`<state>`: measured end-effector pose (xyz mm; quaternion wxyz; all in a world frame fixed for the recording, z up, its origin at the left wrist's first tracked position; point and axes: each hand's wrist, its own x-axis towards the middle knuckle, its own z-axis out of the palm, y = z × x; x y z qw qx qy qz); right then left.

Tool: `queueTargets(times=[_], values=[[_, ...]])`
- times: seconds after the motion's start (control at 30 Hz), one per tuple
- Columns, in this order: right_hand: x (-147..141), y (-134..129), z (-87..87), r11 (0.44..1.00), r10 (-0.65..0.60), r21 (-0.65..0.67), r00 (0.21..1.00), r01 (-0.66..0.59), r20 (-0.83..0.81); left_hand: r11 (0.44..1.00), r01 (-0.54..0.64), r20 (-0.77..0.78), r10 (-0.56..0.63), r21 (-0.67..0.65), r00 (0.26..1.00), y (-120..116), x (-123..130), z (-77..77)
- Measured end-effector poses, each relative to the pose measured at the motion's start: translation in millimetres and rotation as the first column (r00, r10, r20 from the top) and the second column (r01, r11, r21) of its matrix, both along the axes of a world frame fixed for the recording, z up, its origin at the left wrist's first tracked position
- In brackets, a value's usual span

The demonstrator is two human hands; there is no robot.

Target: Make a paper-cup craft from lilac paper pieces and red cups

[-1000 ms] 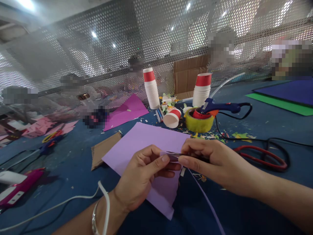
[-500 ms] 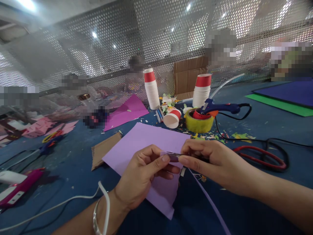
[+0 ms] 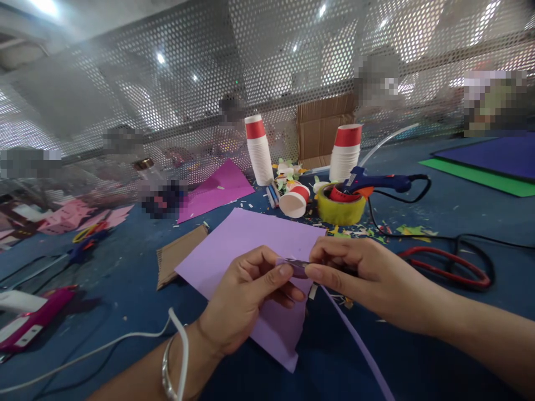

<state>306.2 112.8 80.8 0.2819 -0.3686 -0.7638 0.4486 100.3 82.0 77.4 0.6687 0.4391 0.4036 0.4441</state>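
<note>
Between both hands, above a lilac sheet [image 3: 259, 234], is a narrow lilac paper strip [image 3: 355, 337] that trails down to the bottom edge. My left hand [image 3: 246, 295] pinches its curled end between thumb and fingers. My right hand [image 3: 359, 273] is closed on the strip just to the right, fingertips close to the left ones. Something thin and dark lies between the fingertips, too small to make out. The lilac sheet lies on the blue table [image 3: 137, 301], partly under my left hand, over a piece of brown cardboard [image 3: 178, 256].
Behind the sheet stand two cup stacks [image 3: 259, 153] [image 3: 346, 153], a tipped cup [image 3: 295, 201] and yellow tape [image 3: 340, 209] with a blue glue gun [image 3: 376, 182] on it. Red-handled scissors [image 3: 447, 267] lie right. A pink glue gun [image 3: 37, 323] is left, and a white cord [image 3: 112, 341] crosses to my left wrist.
Both hands keep almost the same place and hold. The curled strip end between the fingertips has turned slightly.
</note>
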Motion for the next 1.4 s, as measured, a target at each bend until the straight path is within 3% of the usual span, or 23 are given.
queueTargets(times=[0.87,1.03,1.2,1.4], values=[[0.0,-0.5,3.5,0.999,0.045,-0.018,0.999,-0.045,0.017,0.998,0.033,0.012,-0.033,-0.059,0.999,0.4,3.6,0.4],[-3.0,-3.7,1.0,0.996,0.080,-0.045,0.997,-0.081,-0.008,0.991,0.122,-0.019,-0.124,-0.054,0.992,-0.7,6.6,-2.9],[-2.4,3.2,0.2,0.999,-0.004,-0.052,0.995,-0.002,-0.105,0.996,0.077,0.005,-0.077,-0.048,0.997,1.4,6.7,-2.0],[-2.3,10.5,-0.6,0.971,-0.023,-0.234,0.968,-0.037,-0.248,1.000,0.020,-0.041,-0.020,0.007,0.999,1.9,5.7,0.3]])
